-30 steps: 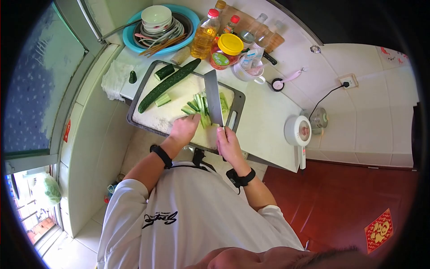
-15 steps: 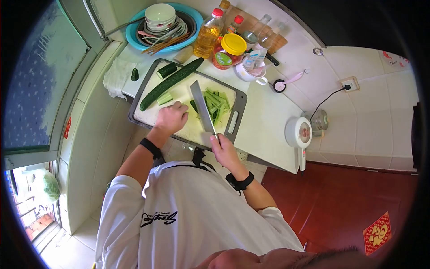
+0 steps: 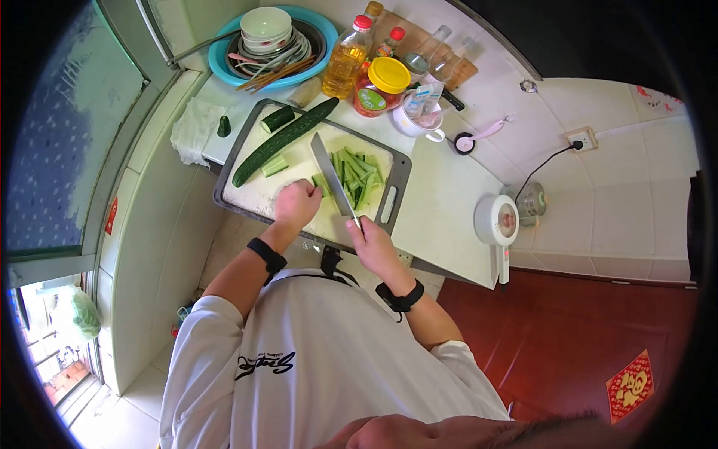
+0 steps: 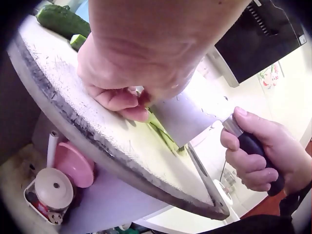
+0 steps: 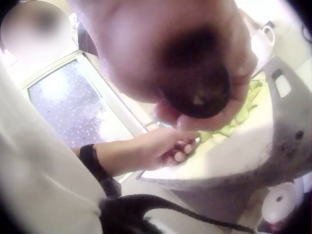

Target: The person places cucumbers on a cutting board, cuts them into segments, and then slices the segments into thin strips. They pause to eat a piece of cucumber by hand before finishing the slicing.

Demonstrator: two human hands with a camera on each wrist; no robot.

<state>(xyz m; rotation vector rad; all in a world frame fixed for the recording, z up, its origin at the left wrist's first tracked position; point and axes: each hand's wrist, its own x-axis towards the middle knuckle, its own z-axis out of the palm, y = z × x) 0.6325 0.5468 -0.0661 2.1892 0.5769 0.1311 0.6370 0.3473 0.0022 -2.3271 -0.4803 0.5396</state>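
Observation:
My right hand (image 3: pixel 376 245) grips the black handle of a broad kitchen knife (image 4: pixel 187 117). Its blade stands over the cutting board (image 3: pixel 247 196), between my left hand and a pile of cucumber strips (image 3: pixel 360 173). With curled fingers my left hand (image 3: pixel 298 204) holds a small cucumber piece (image 3: pixel 321 182) close beside the blade; those fingers partly hide it in the left wrist view. A whole cucumber (image 3: pixel 284 142) lies across the board's far left, with a short cucumber chunk (image 3: pixel 278 120) behind it and a pale cut piece (image 3: pixel 275 165) in front.
Behind the board stand an oil bottle (image 3: pixel 347 60), a yellow-lidded jar (image 3: pixel 383 86) and a white mug (image 3: pixel 416 123). A blue basin (image 3: pixel 218 63) holds stacked bowls and chopsticks. A cucumber end (image 3: pixel 224 126) lies left of the board; a white electric pot (image 3: pixel 496 220) is at right.
The strips first lay under my left hand and now sit right of the blade. My left hand drew back left, then returned rightward to the small piece. The knife swung left.

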